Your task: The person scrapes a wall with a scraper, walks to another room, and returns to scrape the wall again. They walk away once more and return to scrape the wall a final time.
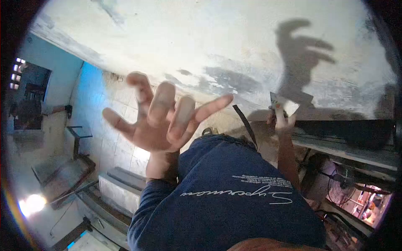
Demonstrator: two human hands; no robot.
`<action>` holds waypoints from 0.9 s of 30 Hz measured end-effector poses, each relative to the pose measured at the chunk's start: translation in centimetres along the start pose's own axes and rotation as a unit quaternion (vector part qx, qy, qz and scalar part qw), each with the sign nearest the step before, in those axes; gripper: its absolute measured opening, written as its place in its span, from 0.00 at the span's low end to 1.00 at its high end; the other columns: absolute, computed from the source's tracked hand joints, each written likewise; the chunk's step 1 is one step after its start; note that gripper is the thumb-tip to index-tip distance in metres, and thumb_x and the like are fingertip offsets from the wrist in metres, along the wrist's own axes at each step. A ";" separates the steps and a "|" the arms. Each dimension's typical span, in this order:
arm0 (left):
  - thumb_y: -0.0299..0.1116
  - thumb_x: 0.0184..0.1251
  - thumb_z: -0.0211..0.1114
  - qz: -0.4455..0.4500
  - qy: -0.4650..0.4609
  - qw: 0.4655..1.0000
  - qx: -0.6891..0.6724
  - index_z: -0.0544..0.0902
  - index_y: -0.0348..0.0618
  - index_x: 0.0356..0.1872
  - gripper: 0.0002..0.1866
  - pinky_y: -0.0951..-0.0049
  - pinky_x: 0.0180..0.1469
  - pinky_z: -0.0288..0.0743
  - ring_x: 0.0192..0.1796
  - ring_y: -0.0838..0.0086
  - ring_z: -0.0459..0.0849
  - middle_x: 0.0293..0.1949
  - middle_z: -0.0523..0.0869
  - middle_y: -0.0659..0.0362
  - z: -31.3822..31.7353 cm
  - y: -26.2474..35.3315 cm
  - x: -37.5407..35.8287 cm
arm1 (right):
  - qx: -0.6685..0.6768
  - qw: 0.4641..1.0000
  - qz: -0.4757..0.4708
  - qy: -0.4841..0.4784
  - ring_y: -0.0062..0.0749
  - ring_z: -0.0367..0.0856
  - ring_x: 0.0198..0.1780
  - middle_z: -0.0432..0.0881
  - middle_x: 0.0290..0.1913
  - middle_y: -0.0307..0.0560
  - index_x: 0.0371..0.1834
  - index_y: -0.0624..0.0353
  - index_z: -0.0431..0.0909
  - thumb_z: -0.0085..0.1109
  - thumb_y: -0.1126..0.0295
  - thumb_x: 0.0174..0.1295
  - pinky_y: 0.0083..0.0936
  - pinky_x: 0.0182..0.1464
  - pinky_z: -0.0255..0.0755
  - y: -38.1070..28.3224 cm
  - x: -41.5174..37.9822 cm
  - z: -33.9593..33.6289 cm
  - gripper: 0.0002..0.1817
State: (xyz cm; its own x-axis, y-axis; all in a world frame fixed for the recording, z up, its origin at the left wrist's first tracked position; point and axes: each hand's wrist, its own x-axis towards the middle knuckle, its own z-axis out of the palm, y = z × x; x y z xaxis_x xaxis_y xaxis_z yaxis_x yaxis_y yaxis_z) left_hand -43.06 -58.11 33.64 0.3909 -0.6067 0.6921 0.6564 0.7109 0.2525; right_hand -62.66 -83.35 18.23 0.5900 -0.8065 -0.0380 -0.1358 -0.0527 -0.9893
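My left hand point(161, 129) is raised in front of my navy shirt point(234, 184), palm up, with its fingers spread and slightly blurred. It holds nothing. On the right, close to the pale wall point(234, 37), my right hand point(284, 122) is closed on a putty knife point(291, 107) with a flat, light-coloured blade. Its handle is mostly covered by the fingers. Above the right hand, a dark shadow of a hand falls across the wall. Grey, patchy marks show on the wall between my two hands.
A dark ledge point(343, 131) runs along the wall at right, with a fan point(340, 180) below it. Drawer-like furniture point(119, 190) and a metal-framed object point(63, 171) stand at left on a tiled floor point(113, 138). A bright lamp point(32, 204) shines at lower left.
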 end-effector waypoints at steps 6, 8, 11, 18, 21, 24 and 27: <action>0.46 0.71 0.51 -0.028 0.052 0.998 -0.035 0.75 0.64 0.56 0.15 0.28 0.65 0.19 0.32 0.71 0.84 0.30 0.85 0.65 3.0 0.3 0.8 | 0.002 0.999 0.009 -0.048 0.24 0.75 0.20 0.78 0.25 0.45 0.39 0.65 0.73 0.54 0.65 0.66 0.22 0.21 0.71 -1.9 -1.3 0.0 0.12; 0.59 0.67 0.43 0.013 0.027 0.998 -0.060 0.71 0.61 0.59 0.25 0.27 0.61 0.33 0.33 0.66 0.83 0.32 0.84 0.57 2.7 -0.3 1.0 | 0.046 0.998 0.022 -0.047 0.23 0.76 0.20 0.78 0.25 0.44 0.38 0.64 0.74 0.56 0.64 0.65 0.21 0.20 0.72 -1.5 -1.4 -0.2 0.12; 0.46 0.72 0.47 -0.073 0.046 0.996 -0.035 0.77 0.65 0.53 0.15 0.26 0.64 0.19 0.30 0.69 0.84 0.26 0.85 0.62 3.7 -0.8 3.4 | 0.048 0.998 -0.039 -0.006 0.23 0.76 0.20 0.78 0.23 0.43 0.37 0.63 0.75 0.57 0.62 0.65 0.21 0.21 0.72 0.1 -1.2 -0.1 0.13; 0.52 0.70 0.44 -0.012 0.028 0.996 -0.089 0.73 0.64 0.58 0.20 0.26 0.65 0.23 0.36 0.69 0.84 0.32 0.85 0.64 0.8 -1.0 2.1 | 0.034 0.998 0.005 -0.052 0.23 0.76 0.19 0.78 0.22 0.44 0.34 0.63 0.77 0.58 0.62 0.64 0.20 0.21 0.71 -1.6 -2.2 -0.2 0.13; 0.49 0.71 0.49 -0.044 0.015 0.996 -0.072 0.72 0.66 0.58 0.17 0.33 0.66 0.35 0.42 0.73 0.80 0.36 0.84 0.70 -0.8 -0.9 2.3 | 0.034 0.999 0.036 -0.004 0.23 0.75 0.19 0.78 0.22 0.44 0.34 0.63 0.77 0.57 0.62 0.65 0.21 0.21 0.70 -1.8 -2.3 0.3 0.13; 0.53 0.70 0.51 -0.057 -0.001 0.997 -0.053 0.69 0.68 0.61 0.20 0.44 0.63 0.52 0.49 0.75 0.75 0.40 0.81 0.74 -2.6 -0.6 2.3 | 0.021 1.000 0.000 -0.005 0.23 0.76 0.20 0.79 0.22 0.44 0.38 0.64 0.76 0.55 0.64 0.65 0.21 0.20 0.71 -0.5 -1.7 -0.1 0.12; 0.58 0.68 0.50 -0.033 0.005 0.999 -0.040 0.66 0.70 0.63 0.24 0.49 0.60 0.55 0.47 0.76 0.74 0.42 0.78 0.73 -2.7 -0.8 2.1 | 0.031 0.999 0.009 -0.026 0.23 0.76 0.21 0.80 0.25 0.45 0.39 0.65 0.76 0.56 0.64 0.64 0.22 0.20 0.72 -1.1 -1.8 0.2 0.13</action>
State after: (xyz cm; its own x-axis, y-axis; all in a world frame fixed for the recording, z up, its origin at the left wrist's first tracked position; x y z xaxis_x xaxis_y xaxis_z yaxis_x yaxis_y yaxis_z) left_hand -41.03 -60.86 33.07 0.3521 -0.6549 0.6687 0.7300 0.6393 0.2416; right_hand -63.41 -81.78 19.34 0.6290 -0.7750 -0.0613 -0.0975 -0.0004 -0.9952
